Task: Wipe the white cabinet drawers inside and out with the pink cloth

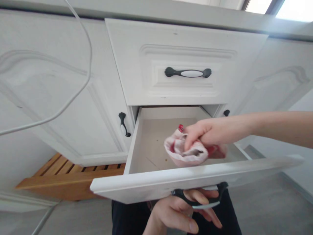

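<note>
A white drawer (146, 182) stands pulled out of a white cabinet, its inside bare except for a few crumbs. My right hand (207, 132) reaches in from the right and grips a crumpled white and red cloth (186, 153) against the drawer's floor. Below the drawer front, my left hand (181, 212) curls its fingers around the drawer handle (199, 197), which is black and white.
Above the open drawer is a shut drawer with a black and white handle (187, 72). Cabinet doors flank it, the left one with a small handle (123, 124). A white cable (80, 88) hangs across the left door. A wooden slatted rack (66, 176) lies on the floor.
</note>
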A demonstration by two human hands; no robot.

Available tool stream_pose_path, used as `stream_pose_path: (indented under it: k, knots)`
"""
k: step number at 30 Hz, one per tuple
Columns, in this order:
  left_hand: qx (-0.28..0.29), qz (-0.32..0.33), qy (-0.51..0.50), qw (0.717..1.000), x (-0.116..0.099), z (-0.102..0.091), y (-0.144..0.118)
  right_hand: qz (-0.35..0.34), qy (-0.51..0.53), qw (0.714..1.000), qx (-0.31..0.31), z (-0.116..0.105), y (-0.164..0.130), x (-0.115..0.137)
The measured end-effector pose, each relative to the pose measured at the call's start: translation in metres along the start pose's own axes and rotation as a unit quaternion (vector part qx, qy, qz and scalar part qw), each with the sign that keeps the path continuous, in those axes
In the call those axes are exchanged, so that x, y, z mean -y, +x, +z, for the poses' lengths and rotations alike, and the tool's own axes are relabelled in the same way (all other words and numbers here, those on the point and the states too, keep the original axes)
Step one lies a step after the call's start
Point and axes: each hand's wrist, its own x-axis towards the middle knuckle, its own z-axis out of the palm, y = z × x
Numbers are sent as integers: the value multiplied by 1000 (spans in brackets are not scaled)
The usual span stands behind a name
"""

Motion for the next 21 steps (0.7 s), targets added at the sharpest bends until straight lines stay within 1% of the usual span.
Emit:
stream_pose_path:
  k: [1, 2, 4, 5, 6, 8, 10, 12, 15, 19, 21]
  knots:
    - [4, 0, -2, 1000, -1, 0, 1, -48, 63, 997, 3, 9, 11, 16]
    - [5, -7, 1, 1000, -3, 1, 2, -96, 129, 987, -3, 20, 26, 30]
    - [4, -30, 9, 1000, -7, 2, 1, -168, 246, 954, -5, 44, 61, 50]
    - [4, -38, 11, 999, -10, 3, 1, -186, 288, 939, 8, 55, 80, 57]
    - [4, -45, 13, 999, -12, 3, 0, -193, 312, 930, 30, 66, 97, 63]
    - [0, -54, 17, 998, -17, 3, -1, -201, 313, 925, 70, 82, 122, 72]
    - [-6, -61, 18, 998, -20, 3, 0, -209, 286, 929, 107, 89, 133, 77]
    - [-9, -67, 14, 998, -20, 5, 2, -212, 274, 927, 146, 87, 131, 78]
    - [-9, -63, 17, 998, -19, 8, 4, -184, 301, 916, 193, 76, 117, 70]
    - [-31, -58, 20, 998, -19, 13, 3, -107, 367, 897, 223, 58, 91, 45]
    - [-35, -50, 23, 998, -19, 14, 1, -73, 387, 892, 224, 51, 73, 30]
